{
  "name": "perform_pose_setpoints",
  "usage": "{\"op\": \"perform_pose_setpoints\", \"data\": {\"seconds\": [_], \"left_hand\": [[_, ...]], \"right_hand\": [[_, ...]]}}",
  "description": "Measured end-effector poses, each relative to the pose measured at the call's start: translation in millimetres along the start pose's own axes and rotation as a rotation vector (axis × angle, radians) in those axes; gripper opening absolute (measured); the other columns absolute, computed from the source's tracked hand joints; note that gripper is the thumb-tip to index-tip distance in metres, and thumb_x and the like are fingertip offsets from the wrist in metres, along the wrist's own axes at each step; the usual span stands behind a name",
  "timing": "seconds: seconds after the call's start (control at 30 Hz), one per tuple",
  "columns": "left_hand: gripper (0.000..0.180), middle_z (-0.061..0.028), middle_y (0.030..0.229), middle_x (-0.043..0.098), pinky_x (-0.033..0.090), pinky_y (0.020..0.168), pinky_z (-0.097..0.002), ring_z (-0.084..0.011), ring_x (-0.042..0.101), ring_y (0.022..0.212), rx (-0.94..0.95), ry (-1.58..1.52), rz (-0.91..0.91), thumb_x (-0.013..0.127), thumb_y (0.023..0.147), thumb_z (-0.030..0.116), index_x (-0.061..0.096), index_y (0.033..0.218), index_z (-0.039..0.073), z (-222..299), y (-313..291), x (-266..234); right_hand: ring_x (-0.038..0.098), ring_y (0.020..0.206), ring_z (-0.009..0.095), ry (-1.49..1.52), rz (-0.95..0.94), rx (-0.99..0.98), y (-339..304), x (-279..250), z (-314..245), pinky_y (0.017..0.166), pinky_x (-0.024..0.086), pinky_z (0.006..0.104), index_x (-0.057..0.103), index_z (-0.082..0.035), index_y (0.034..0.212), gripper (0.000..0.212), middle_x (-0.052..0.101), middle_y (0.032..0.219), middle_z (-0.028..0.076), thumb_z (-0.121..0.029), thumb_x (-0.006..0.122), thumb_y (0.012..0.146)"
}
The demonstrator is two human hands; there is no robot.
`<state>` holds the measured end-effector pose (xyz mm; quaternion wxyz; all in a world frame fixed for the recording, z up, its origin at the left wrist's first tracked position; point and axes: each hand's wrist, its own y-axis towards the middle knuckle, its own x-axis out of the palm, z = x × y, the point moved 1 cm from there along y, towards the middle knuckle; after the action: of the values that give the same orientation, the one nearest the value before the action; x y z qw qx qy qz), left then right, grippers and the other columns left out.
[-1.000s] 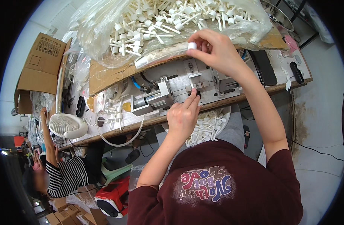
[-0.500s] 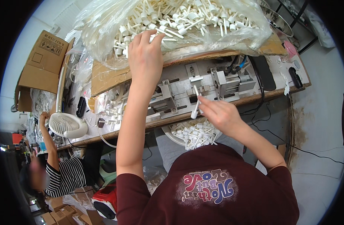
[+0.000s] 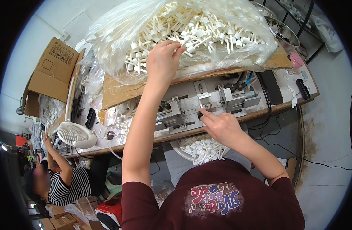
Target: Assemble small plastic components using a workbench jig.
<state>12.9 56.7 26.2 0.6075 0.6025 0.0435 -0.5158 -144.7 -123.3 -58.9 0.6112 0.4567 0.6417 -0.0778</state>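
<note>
My left hand (image 3: 162, 61) is above the near edge of a big heap of white plastic capped sticks (image 3: 218, 30) in a clear bag. Its thumb and forefinger pinch one white stick (image 3: 184, 43). Over a metal clamping fixture (image 3: 202, 97) on the bench, my right hand (image 3: 223, 128) points its index and middle fingers at the front of the fixture. A small dark part shows by those fingertips, and a white stick (image 3: 201, 104) stands in the fixture just beyond them. My right thumb is hidden.
On my lap sits a white bowl (image 3: 179, 147) holding more capped sticks. A brown cardboard sheet (image 3: 118, 90) lies under the bag. To the left are a white fan (image 3: 74, 134), a cardboard box (image 3: 55, 73) and a person in a striped shirt. A black phone-like slab (image 3: 271, 87) lies right.
My left hand has moved right over the heap and now pinches a stick. The capped stick that slanted below my right fingertips is gone from there. The co-worker's arms have shifted.
</note>
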Motion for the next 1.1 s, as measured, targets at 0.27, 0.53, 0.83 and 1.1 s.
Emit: {"op": "perform_pose_setpoints", "data": {"seconds": [0.27,0.53,0.83,1.1], "left_hand": [[0.029,-0.0115,0.103,0.072,0.056,0.085,-0.0303,-0.0159,0.068,0.094,-0.653,-1.149,-0.238,0.064,0.097,0.021,0.069,0.109,-0.005,60.6,-34.8,-19.2],[0.03,-0.0115,0.125,0.064,0.052,0.095,-0.0345,-0.0172,0.062,0.112,-0.803,-1.507,-0.408,0.055,0.102,0.017,0.063,0.122,-0.004,77.2,-94.2,-20.9],[0.022,-0.0075,0.111,0.064,0.05,0.084,-0.0261,-0.0118,0.061,0.098,-1.017,-1.577,-0.175,0.047,0.106,0.019,0.057,0.117,0.004,95.8,-156.5,9.3],[0.016,-0.0094,0.107,0.066,0.052,0.078,-0.0253,-0.0129,0.064,0.096,-0.561,-0.939,-0.225,0.059,0.097,0.006,0.066,0.11,0.0,90.0,-181.3,-23.7]], "right_hand": [[0.066,0.086,0.025,-0.143,0.51,-0.007,48.7,-46.1,8.4,0.065,0.056,0.0326,0.063,-0.001,0.119,0.041,0.059,0.103,0.012,-0.003,0.067,0.078],[0.067,0.081,0.024,0.307,0.481,0.165,30.6,-46.0,6.7,0.066,0.056,0.0324,0.067,-0.005,0.109,0.033,0.063,0.099,0.008,0.001,0.074,0.077],[0.066,0.081,0.017,0.572,0.343,0.317,-5.7,-8.2,-0.9,0.066,0.057,0.0271,0.07,-0.002,0.099,0.03,0.065,0.101,0.009,0.001,0.081,0.071],[0.067,0.087,0.019,0.436,0.305,0.241,-15.8,-7.9,11.2,0.07,0.057,0.0293,0.07,-0.004,0.1,0.028,0.063,0.114,0.007,-0.007,0.08,0.074]]}}
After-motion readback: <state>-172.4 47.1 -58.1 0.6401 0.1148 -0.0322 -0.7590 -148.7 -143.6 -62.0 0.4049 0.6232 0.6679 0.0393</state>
